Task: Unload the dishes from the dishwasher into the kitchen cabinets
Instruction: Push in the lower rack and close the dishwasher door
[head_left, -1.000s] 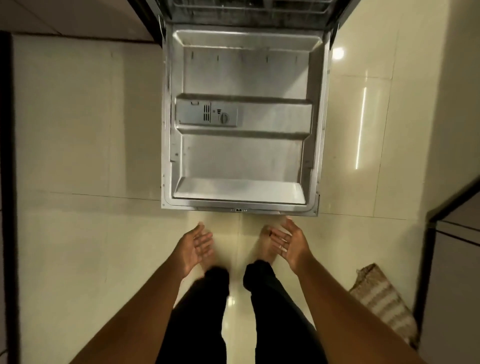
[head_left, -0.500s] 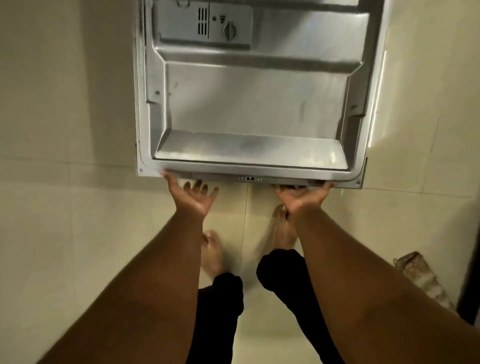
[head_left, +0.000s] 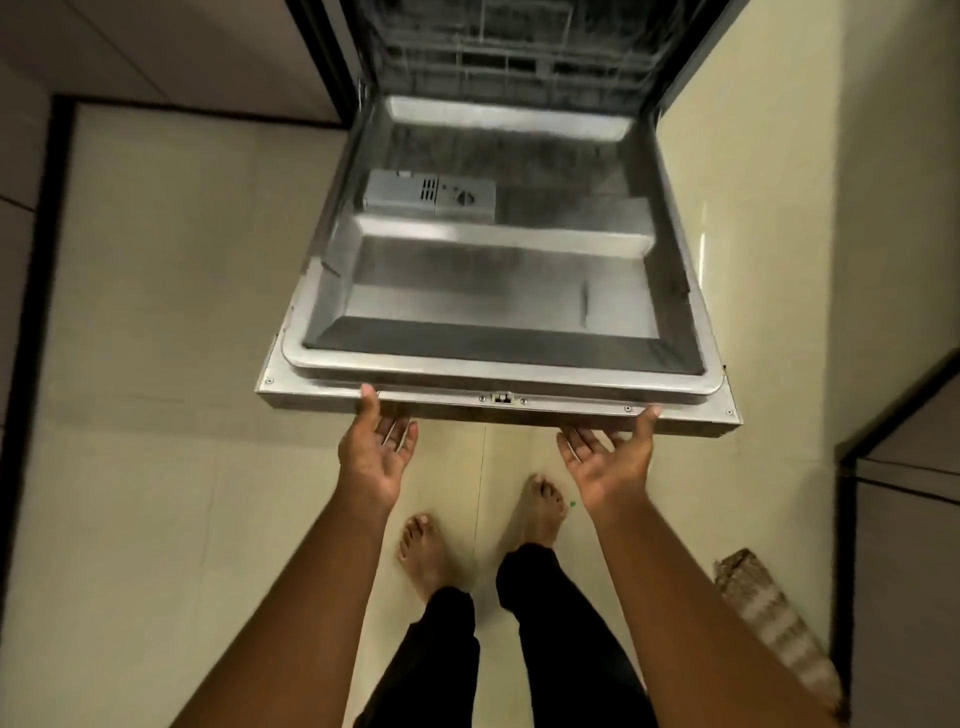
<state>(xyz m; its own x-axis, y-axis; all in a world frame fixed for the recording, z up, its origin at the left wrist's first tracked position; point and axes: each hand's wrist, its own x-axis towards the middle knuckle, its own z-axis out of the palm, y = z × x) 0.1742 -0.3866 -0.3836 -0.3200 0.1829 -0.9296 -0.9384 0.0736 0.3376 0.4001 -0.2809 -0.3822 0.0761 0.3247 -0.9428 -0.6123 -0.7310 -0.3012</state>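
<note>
Hands first, in the head view: the left hand (head_left: 375, 453) and right hand (head_left: 609, 460) sit palm-up under the front edge of the dishwasher door (head_left: 498, 291), well apart, fingers straight and spread, thumbs touching the edge by the latch (head_left: 502, 398). Neither is curled round anything. Both forearms reach forward from below, above bare feet on the tiled floor (head_left: 156, 364). The door stands partly raised, detergent dispenser (head_left: 429, 196) facing up; behind it the rack (head_left: 511, 57) looks dark, and I cannot make out dishes. Judging by this, unloading seems over and closing is in hand: the next move calls for an even upward push until the latch catches.
</note>
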